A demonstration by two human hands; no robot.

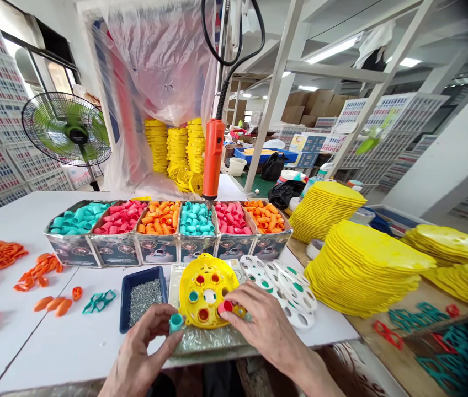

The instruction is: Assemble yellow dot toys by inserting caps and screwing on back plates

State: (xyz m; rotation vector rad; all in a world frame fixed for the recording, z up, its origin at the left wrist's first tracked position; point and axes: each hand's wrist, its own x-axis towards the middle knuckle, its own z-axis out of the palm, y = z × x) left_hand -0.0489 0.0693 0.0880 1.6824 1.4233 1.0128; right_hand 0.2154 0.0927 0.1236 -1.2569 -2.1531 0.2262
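A yellow plastic shell (188,270) with round holes lies in front of me on a plastic-wrapped pad (209,343). Orange, red and teal cups fill several of its holes. Between the thumb and fingers of my left hand (145,344) is a teal plastic cup (175,323), just off the shell's lower left edge. My right hand (265,320) pinches a pinkish-red plastic cup (225,307) at the shell's lower right; whether it is seated in a hole I cannot tell.
An orange electric screwdriver (213,160) hangs above the row of bins (157,249) of coloured cups. A blue tray (124,300) of screws sits left of the shell. White perforated plates (300,318) lie to the right, beside tall stacks of yellow discs (362,270).
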